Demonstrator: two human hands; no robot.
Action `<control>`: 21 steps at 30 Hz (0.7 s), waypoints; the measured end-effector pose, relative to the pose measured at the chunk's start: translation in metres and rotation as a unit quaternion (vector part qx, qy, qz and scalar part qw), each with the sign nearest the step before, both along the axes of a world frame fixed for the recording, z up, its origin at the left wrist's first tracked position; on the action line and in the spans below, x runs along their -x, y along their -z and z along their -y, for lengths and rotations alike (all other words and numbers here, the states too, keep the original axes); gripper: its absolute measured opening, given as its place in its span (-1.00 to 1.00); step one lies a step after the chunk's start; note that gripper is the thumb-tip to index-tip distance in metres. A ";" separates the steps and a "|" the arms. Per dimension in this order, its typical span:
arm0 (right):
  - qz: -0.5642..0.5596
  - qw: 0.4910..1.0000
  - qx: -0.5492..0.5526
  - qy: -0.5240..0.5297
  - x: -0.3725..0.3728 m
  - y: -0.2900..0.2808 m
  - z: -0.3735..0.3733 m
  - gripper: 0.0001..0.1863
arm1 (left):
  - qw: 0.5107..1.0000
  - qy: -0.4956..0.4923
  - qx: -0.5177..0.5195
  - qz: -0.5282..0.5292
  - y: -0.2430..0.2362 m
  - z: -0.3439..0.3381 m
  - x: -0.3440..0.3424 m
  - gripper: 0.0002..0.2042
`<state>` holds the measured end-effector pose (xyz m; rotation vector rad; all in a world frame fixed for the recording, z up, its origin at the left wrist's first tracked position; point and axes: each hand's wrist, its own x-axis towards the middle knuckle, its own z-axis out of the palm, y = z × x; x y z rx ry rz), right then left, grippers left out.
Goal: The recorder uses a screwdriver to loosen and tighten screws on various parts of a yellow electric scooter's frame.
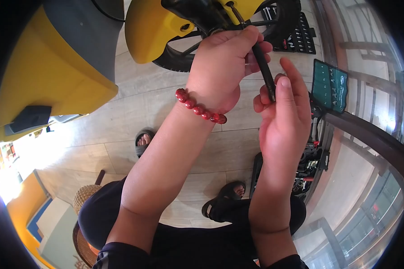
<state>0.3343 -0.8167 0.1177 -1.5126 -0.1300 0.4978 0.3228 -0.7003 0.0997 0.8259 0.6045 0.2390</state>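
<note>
A yellow fender with a black central column sits over a black-tyred wheel at the top. A long, dark tool runs from the fender down to the right, its upper end at an opening in the yellow part. My left hand is closed on the tool just below the fender, thumb along it, a red bead bracelet at the wrist. My right hand grips the tool's lower end with thumb and curled fingers, index finger extended upward.
A large yellow-and-grey body panel stands at left. On the wood-look floor lie a black socket case, a green tool pouch and an open toolbox along the glazed right side. A woven stool is at lower left.
</note>
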 end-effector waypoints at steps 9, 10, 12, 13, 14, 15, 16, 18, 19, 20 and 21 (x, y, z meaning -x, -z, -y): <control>-0.294 0.931 -0.193 -0.101 -0.012 0.007 0.018 -0.67 | 0.995 0.024 0.080 0.058 0.004 -0.001 0.002 -0.73; -0.113 0.991 0.018 -0.063 -0.010 0.001 0.013 -0.68 | 0.995 0.026 0.081 0.051 0.006 -0.001 0.002 -0.74; 0.083 0.972 0.205 -0.074 -0.009 0.007 0.009 -0.69 | 0.995 0.026 0.081 0.043 0.005 0.001 0.001 -0.74; 0.263 0.934 0.234 -0.061 -0.012 0.016 0.008 -0.69 | 0.998 0.017 0.059 0.029 0.001 0.005 0.000 -0.75; 0.433 0.863 0.256 -0.047 -0.014 0.020 0.008 -0.69 | 0.999 0.008 0.037 0.015 -0.001 0.007 -0.001 -0.75; 0.421 0.873 0.234 -0.073 -0.015 0.019 0.011 -0.65 | 0.999 0.008 0.037 0.016 -0.001 0.008 -0.001 -0.75; 0.422 0.873 0.234 -0.074 -0.012 0.014 0.012 -0.65 | 0.999 0.002 0.032 0.015 0.000 0.007 -0.002 -0.76; -0.014 0.990 -0.119 -0.079 -0.003 0.002 0.013 -0.57 | 1.000 -0.004 0.028 0.014 0.001 0.006 -0.001 -0.76; -0.203 0.940 -0.275 -0.016 -0.005 -0.002 0.010 -0.52 | 1.000 -0.002 0.029 0.011 0.001 0.006 -0.001 -0.76; -0.202 0.940 -0.273 -0.016 -0.006 0.000 0.009 -0.52 | 1.000 0.000 0.030 0.008 0.001 0.007 -0.002 -0.76; -0.166 0.960 -0.224 -0.026 -0.008 0.001 0.009 -0.53 | 0.999 0.001 0.031 0.010 0.002 0.008 -0.003 -0.76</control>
